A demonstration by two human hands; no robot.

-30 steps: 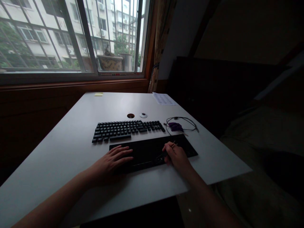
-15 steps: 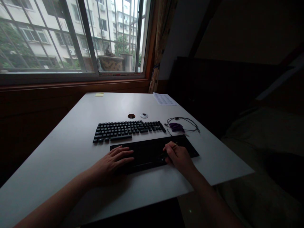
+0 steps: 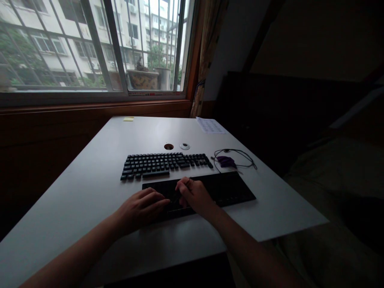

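Observation:
A black keyboard base (image 3: 228, 187) without keycaps lies on the white table. My left hand (image 3: 144, 206) rests over its left end, fingers stretched out flat against it. Close beside those fingers, my right hand (image 3: 193, 196) is closed above the base in a pinching grip. Something slim and dark seems to be in it, too dim to name. Behind the base, black keycaps (image 3: 153, 164) are laid out in rows like a full keyboard layout.
A cable (image 3: 250, 157) loops around a purple object (image 3: 226, 161) at the right. Behind the keycaps are a round table hole (image 3: 168, 147) and its white cover ring (image 3: 185, 146). Printed paper (image 3: 211, 126) and yellow sticky notes (image 3: 129, 119) lie at the far edge.
My right hand has moved left along the keyboard base, closer to my left hand. The left fingers have drawn together slightly. The view has shifted a little.

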